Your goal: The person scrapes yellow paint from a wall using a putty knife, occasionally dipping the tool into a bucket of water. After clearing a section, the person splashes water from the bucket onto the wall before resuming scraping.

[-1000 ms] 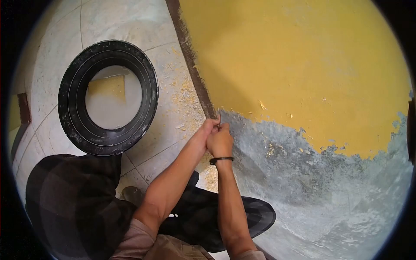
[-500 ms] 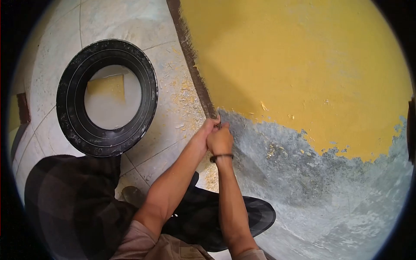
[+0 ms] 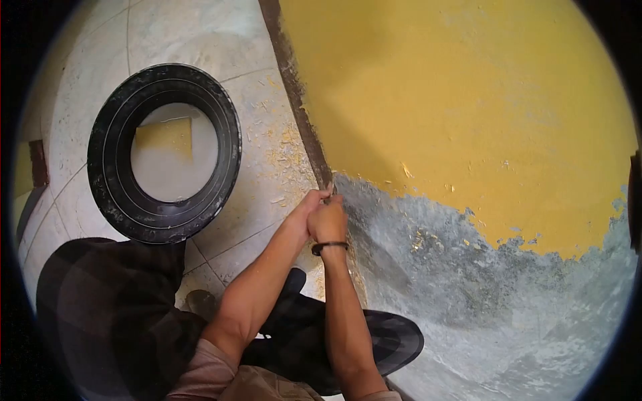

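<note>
Both my hands are closed together at the foot of the wall, against the brown baseboard strip. My left hand and my right hand, which has a dark band on its wrist, grip one scraper. Only a thin dark bit of the scraper shows past the fingers; its handle is hidden. Right beside them, the wall's yellow paint ends in a ragged edge above bare grey plaster.
A black bucket of cloudy water stands on the tiled floor to the left, a yellow sponge in it. Paint flakes litter the tiles along the wall. My dark-clad knee and black shoe are close below.
Both hands have shifted slightly left and down along the baseboard, still gripping the scraper. The bucket and sponge stay where they were.
</note>
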### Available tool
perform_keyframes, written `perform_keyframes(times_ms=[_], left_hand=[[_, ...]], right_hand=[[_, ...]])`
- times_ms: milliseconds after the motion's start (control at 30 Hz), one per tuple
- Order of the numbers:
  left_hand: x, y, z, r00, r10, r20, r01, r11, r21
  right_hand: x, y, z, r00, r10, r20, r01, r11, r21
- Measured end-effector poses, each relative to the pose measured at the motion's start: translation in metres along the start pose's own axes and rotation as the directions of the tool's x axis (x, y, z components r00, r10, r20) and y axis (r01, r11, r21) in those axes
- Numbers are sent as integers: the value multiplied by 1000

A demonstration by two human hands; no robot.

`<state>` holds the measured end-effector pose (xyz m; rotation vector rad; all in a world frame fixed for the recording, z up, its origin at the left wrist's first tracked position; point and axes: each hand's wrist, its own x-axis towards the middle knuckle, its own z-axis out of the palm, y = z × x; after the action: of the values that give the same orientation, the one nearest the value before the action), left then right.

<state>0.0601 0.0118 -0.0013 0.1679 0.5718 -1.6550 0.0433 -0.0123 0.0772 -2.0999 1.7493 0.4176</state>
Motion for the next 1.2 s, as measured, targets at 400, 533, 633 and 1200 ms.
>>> perform_keyframes(times_ms=[400,533,633,1200], left_hand=[[16,4,31,982,-87,-167,72,993,-94],[-10,10,46,998,15,-68,-9,996,87],[10,13,29,996,14,-85,-6,995,96],[27,4,-13,983,-42,178,38,999,27]], right_hand=[[-25,-20,-50,1000,2,10,-2,999,38],[-11,-20,-37,997,-73,-21,73,997,-10],[-26,-27,-45,1000,-21,-10,21,999,39],[-21,-27,-35,999,-50,-16,47,992,-117]])
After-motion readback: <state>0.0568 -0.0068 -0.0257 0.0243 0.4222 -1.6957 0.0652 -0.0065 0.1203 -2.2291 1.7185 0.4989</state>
